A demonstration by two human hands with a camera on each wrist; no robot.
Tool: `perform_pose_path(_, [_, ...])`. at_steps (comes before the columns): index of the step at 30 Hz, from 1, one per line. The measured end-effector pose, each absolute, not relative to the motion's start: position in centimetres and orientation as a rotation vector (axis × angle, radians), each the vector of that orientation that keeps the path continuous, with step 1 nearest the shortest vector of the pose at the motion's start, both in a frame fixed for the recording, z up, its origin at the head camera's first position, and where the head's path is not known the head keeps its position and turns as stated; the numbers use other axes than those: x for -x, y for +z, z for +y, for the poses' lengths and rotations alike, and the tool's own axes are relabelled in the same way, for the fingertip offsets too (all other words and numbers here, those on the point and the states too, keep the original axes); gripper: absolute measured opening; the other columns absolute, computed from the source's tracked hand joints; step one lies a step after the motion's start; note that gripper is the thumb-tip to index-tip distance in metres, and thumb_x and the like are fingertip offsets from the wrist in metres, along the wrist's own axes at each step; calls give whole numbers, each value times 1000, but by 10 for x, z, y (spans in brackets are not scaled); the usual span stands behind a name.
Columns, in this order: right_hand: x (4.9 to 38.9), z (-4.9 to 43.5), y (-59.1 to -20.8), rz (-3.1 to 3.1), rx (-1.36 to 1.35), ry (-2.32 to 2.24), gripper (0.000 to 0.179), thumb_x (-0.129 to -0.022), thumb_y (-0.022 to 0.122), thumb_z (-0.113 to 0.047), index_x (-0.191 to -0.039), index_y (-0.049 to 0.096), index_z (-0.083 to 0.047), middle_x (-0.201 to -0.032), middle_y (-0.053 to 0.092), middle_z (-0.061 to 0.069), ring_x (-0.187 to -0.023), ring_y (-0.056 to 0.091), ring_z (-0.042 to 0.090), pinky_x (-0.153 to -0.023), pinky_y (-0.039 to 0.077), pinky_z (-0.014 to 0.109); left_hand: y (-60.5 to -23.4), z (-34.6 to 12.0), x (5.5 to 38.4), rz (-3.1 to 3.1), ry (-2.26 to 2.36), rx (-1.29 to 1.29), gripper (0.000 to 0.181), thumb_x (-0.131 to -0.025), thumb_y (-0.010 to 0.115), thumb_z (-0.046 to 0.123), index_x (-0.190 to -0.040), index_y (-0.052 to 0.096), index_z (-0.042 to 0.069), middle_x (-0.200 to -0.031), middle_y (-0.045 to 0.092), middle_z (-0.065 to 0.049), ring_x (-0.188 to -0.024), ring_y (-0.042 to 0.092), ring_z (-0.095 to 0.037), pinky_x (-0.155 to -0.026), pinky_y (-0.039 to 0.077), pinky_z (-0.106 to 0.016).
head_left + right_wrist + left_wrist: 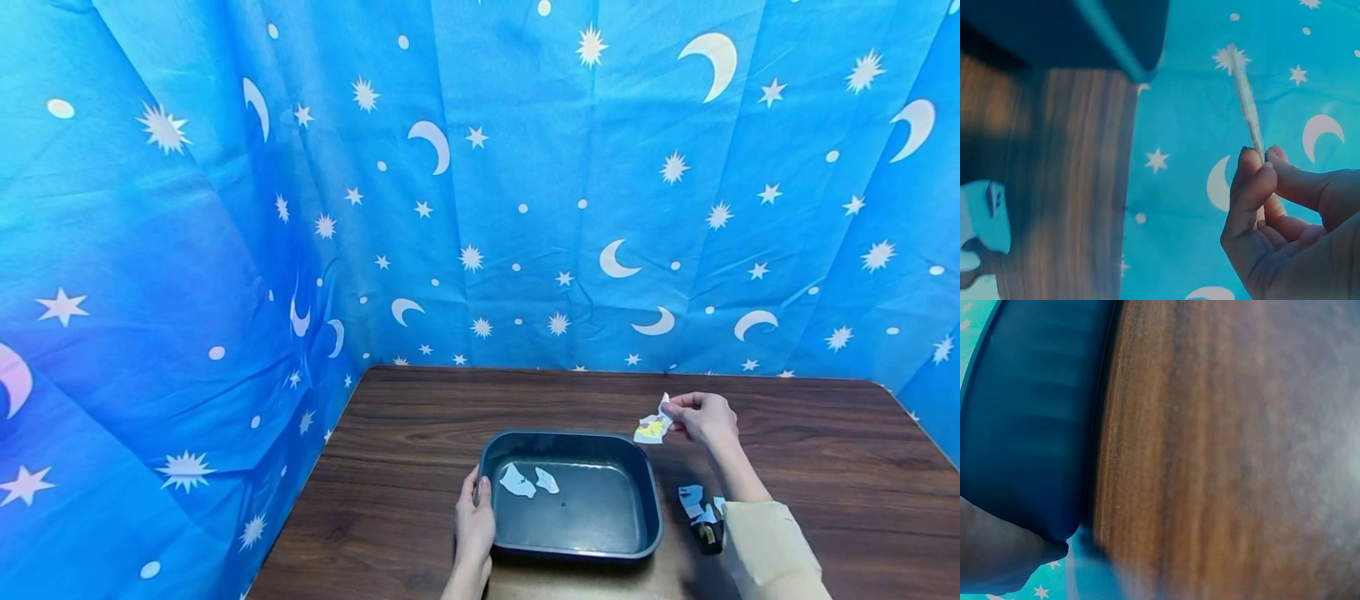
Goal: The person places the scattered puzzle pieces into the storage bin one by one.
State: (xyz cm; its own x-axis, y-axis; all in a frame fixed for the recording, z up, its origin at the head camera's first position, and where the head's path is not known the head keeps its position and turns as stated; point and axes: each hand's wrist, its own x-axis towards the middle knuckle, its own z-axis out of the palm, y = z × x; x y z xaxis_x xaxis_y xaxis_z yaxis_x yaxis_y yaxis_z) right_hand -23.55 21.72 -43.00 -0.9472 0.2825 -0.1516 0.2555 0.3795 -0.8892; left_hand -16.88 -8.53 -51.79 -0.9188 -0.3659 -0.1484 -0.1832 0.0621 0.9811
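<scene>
A dark rectangular baking pan (592, 510) stands on the table, with two torn white paper scraps (517, 482) lying in its left part. My left hand (474, 523) grips the pan's left side, thumb at the rim. In the left wrist view, part of that hand (1004, 553) shows against the pan's outer wall (1029, 425). Just beyond the pan's far right corner, my right hand (705, 418) pinches a torn piece of paper (651, 428) with a yellow print, above the table. The right wrist view shows this paper (1246, 103) edge-on between thumb and fingers.
More torn paper pieces (692, 502) lie right of the pan, next to a small black object (708, 536) partly hidden by the right sleeve (768, 546). The brown wooden table (405, 433) meets a blue curtain (525, 283) with moons and stars behind.
</scene>
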Motion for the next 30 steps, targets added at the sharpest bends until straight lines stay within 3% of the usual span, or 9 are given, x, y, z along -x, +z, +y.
perform_pose_path(5, [231, 201, -416, -2534, 439, 1828, 28, -89, 61, -10, -104, 57, 13, -61, 61, 2, -50, 60, 9, -50, 52, 23, -519, -86, 168, -2183, -1988, -565, 39, -100, 38, 19, -135, 41, 1, -136, 40, -27, -126, 33, -44, -102, 27, -57])
perform_pose_path(12, [238, 183, -416, -2542, 358, 1963, 24, -90, 59, -6, -103, 55, 14, -65, 61, 7, -52, 62, 11, -53, 54, 25, -520, -86, 168, -2176, -1992, -576, 39, -100, 38, 20, -135, 41, 1, -136, 40, -27, -126, 34, -44, -101, 28, -57])
perform_pose_path(24, [244, 154, -419, -2698, 146, 2148, 13, -88, 57, 3, -94, 50, 13, -64, 59, 7, -50, 60, 9, -47, 48, 16, -516, -85, 169, -2172, -2002, -599, 39, -100, 38, 21, -135, 42, 3, -136, 41, -26, -126, 34, -43, -102, 28, -56])
perform_pose_path(30, [251, 139, -422, -2829, 89, 2096, 15, -87, 60, 2, -98, 56, 12, -66, 61, 8, -50, 60, 11, -49, 50, 20, -517, -85, 169, -2164, -2013, -598, 39, -100, 38, 21, -135, 42, 3, -136, 41, -26, -126, 35, -42, -102, 28, -56])
